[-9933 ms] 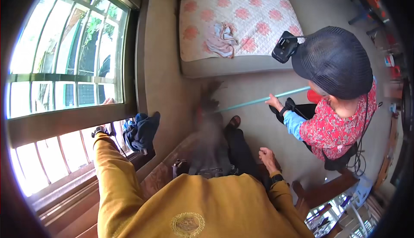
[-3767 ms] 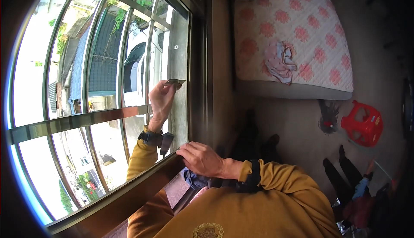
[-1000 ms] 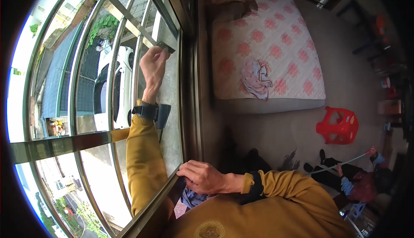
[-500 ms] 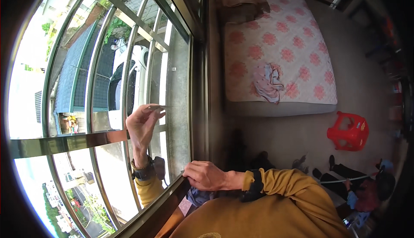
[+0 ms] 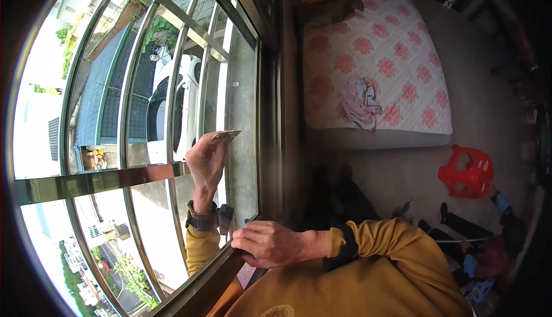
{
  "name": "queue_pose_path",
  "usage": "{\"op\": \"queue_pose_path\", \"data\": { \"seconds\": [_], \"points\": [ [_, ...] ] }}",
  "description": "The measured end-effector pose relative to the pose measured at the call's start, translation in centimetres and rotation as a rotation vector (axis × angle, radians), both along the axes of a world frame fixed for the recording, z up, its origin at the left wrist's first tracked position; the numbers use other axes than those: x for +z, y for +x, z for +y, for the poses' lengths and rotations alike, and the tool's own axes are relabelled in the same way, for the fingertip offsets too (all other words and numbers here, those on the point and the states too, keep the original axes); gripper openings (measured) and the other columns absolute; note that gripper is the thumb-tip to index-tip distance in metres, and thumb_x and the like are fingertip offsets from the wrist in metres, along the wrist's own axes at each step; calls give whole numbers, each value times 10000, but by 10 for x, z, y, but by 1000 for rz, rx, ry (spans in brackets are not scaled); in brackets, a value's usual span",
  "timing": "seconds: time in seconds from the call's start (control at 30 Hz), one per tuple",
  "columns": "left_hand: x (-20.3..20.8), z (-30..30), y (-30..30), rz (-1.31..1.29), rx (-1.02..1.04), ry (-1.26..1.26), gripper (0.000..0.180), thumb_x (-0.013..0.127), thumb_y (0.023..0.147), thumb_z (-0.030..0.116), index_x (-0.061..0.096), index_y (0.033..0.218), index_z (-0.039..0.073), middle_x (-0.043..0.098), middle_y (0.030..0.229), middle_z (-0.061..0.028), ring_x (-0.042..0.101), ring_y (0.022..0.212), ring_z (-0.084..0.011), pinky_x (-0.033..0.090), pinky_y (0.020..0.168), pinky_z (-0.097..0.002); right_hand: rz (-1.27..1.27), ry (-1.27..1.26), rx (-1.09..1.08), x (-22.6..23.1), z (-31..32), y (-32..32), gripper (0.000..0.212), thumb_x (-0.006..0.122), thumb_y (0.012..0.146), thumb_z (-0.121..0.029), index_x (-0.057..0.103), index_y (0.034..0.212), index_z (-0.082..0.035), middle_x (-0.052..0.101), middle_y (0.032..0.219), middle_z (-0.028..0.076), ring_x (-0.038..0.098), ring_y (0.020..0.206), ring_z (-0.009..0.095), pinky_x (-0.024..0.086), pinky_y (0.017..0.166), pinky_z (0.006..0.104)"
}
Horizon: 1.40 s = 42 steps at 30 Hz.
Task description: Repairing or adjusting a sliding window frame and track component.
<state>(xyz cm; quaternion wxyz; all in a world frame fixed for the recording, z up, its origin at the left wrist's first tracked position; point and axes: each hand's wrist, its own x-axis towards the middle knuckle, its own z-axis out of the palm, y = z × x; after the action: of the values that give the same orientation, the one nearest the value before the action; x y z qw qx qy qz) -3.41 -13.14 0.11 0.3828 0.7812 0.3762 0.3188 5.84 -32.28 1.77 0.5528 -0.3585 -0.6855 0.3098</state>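
Observation:
My left hand (image 5: 208,159) is outside the window, past the frame, its fingers pinching a small, thin, flat greyish piece (image 5: 227,136). Its exact kind is too small to tell. The piece is held over the concrete ledge (image 5: 240,107), and I cannot tell if it touches. My right hand (image 5: 270,242) is closed, fingers curled over the edge of the dark metal window frame (image 5: 221,268). A tiny bit of blue shows by its fingertips. Dark bands circle both wrists over mustard sleeves.
Metal window bars (image 5: 123,101) stand left of my left hand, joined by a crossbar (image 5: 98,182). Indoors are a bed with a flowered cover (image 5: 397,81), a crumpled cloth (image 5: 362,104) and a red stool (image 5: 468,170). Another person (image 5: 489,254) is at the lower right.
My left hand has moved right, nearer the frame, and the flat piece now shows more of its face. My right hand sits slightly further left on the frame. The other person's arm reaches nearer the stool.

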Motion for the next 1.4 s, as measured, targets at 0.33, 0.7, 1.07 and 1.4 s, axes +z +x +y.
{"op": "queue_pose_path", "data": {
  "seconds": [0.33, 0.7, 1.07, 1.4],
  "points": [
    [-1, 45, 45, -83, -16, -94, 90, 592, 881, -26, 648, 950, -43, 699, 900, -113, 672, 828, -146, 552, 767, -262, -192, 101, 76, 7, -1, 4, 180, 587, 678, -52, 524, 835, 13, 545, 796, 111, 579, 711, 216, 501, 640, 305],
    [11, 9, 21, 57, -39, -8, 131, 581, 858, -77, 655, 962, -46, 689, 878, -99, 658, 817, -136, 546, 740, -268, -199, 118, 68, 6, 4, 5, 143, 580, 713, -85, 525, 810, 5, 539, 745, 97, 599, 664, 207, 505, 578, 315],
    [17, 23, 10, 100, 90, -299, 144, 586, 912, 56, 595, 984, -68, 662, 842, -75, 653, 788, -135, 537, 739, -265, -44, 59, 185, -1, 12, 6, 112, 602, 708, -35, 514, 773, -8, 552, 756, 96, 575, 650, 238, 494, 569, 331],
    [64, 3, 10, 226, 112, -361, 278, 630, 908, 124, 615, 1115, -61, 623, 800, 2, 532, 700, -25, 442, 588, -178, -24, 22, 271, -3, 22, 10, 107, 611, 714, -41, 520, 765, -16, 537, 720, 88, 572, 660, 254, 486, 569, 365]
  ]
}}
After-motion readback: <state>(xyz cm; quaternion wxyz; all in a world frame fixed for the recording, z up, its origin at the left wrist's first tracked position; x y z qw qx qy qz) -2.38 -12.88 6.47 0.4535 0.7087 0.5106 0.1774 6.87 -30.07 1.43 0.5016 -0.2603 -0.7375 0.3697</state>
